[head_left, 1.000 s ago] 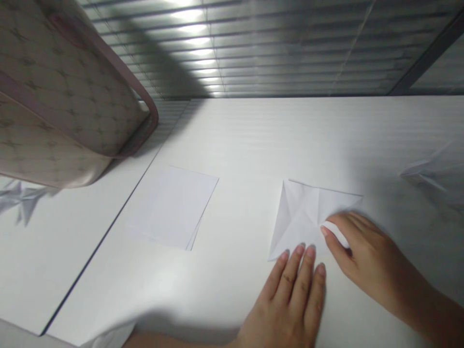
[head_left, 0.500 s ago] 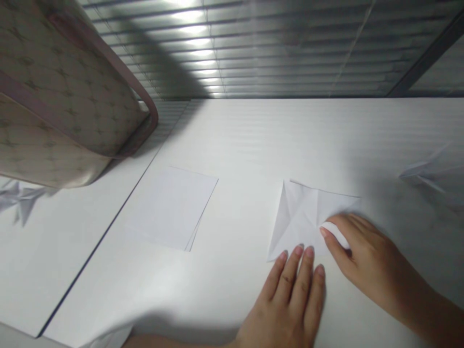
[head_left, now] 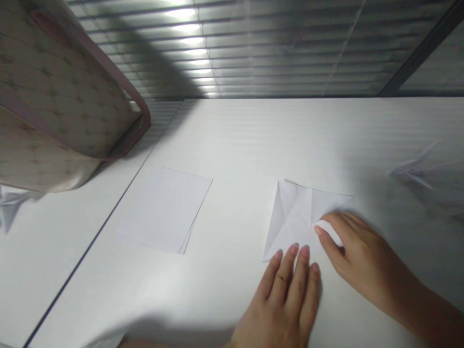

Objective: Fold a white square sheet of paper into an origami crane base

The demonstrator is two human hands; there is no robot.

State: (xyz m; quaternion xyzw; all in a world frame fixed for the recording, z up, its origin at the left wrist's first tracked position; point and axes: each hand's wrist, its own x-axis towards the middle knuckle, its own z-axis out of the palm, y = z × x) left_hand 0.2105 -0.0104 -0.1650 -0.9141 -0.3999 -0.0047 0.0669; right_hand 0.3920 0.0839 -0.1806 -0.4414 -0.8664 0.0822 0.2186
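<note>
A creased white sheet of paper lies on the white table, with fold lines crossing its surface. My left hand rests flat, fingers stretched, its fingertips on the near edge of the sheet. At the sheet's right side, my right hand is closed on the paper. A curled white flap shows between its thumb and forefinger. The right hand covers the right corner of the sheet.
Left of the hands lie several flat white sheets. A patterned bag stands at the back left, with a folded paper piece below it. Another folded paper piece is at the right. Blinds rise behind the table.
The whole view has shifted slightly, so the things appear a little further left. Both hands keep nearly the same hold on the paper.
</note>
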